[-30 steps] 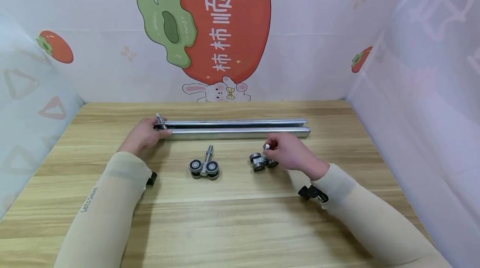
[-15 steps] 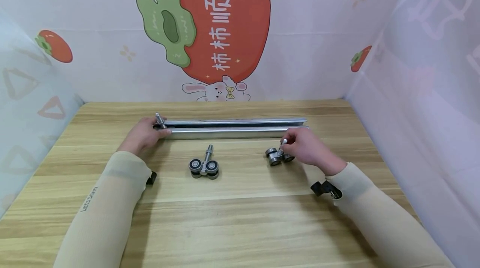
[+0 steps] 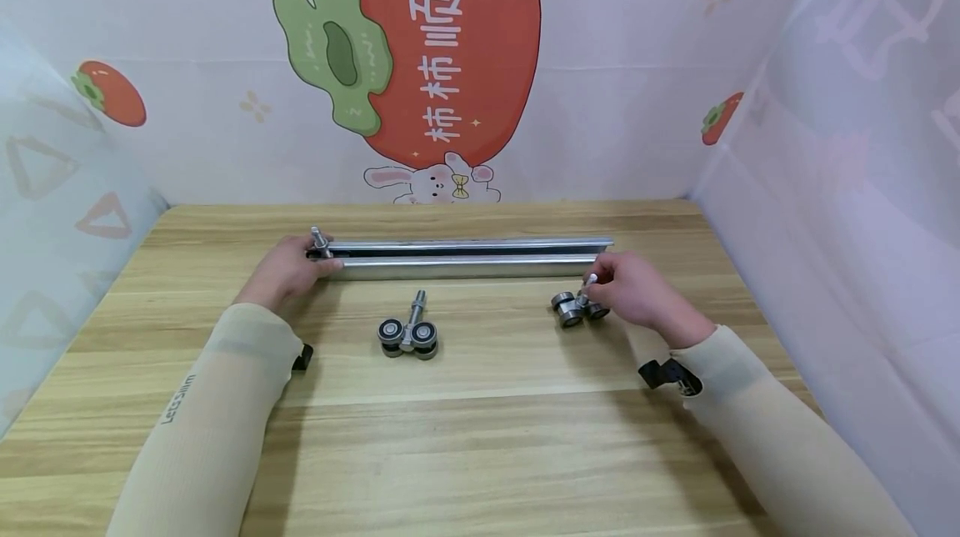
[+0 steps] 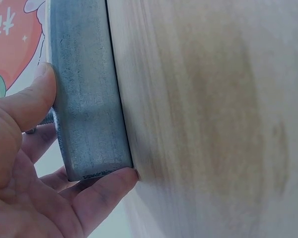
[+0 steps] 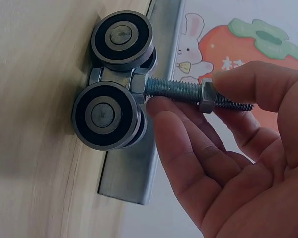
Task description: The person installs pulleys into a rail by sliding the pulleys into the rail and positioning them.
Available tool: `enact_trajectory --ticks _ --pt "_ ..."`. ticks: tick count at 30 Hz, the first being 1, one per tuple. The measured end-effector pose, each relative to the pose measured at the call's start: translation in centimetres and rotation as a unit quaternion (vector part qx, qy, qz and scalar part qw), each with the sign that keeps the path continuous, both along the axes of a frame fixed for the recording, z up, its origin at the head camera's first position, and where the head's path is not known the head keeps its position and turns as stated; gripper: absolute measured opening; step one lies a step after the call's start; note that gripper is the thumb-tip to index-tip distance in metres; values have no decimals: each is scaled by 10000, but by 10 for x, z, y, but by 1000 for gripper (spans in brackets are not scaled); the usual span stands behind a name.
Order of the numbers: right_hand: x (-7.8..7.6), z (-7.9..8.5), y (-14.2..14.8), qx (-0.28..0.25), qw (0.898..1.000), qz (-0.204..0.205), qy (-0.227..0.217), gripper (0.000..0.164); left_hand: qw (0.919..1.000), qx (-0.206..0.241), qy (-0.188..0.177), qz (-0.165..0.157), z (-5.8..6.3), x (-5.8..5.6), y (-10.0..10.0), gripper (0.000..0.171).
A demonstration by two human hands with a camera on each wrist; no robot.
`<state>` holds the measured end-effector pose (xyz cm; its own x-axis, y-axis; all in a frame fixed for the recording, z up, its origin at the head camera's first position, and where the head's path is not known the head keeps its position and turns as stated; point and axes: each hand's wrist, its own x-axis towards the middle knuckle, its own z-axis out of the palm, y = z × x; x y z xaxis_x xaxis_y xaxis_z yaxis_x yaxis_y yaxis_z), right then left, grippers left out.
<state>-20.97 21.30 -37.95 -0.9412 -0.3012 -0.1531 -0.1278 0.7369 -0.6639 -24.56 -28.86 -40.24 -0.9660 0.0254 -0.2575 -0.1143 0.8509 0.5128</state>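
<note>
We see the right hand pinching the threaded steel bolt of a silver-and-black four-wheeled trolley. Since the earlier frames it has shifted right, now before the right end of the long grey metal channel rail (table contact: we can't tell). Left hand unmoved, clamped round the rail's left end. Matching second trolley stays put on the wood-grain table.

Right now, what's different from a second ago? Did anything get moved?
Yes! The right hand has slid the wheeled roller it pinches to the right and a little away from the person, toward the rail's right end. Nothing was newly grabbed or let go. The left hand still holds the rail's left end, and the other roller hasn't moved.
</note>
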Motion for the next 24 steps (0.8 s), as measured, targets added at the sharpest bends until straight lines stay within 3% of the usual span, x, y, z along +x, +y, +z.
enact_trajectory --ticks 14,24 --pt "-7 2 43 11 9978 -656 47 8 9999 82 -67 42 0 0 1 71" --pt "-18 -3 90 -1 9921 -1247 -139 26 9999 138 -73 40 1 1 2 71"
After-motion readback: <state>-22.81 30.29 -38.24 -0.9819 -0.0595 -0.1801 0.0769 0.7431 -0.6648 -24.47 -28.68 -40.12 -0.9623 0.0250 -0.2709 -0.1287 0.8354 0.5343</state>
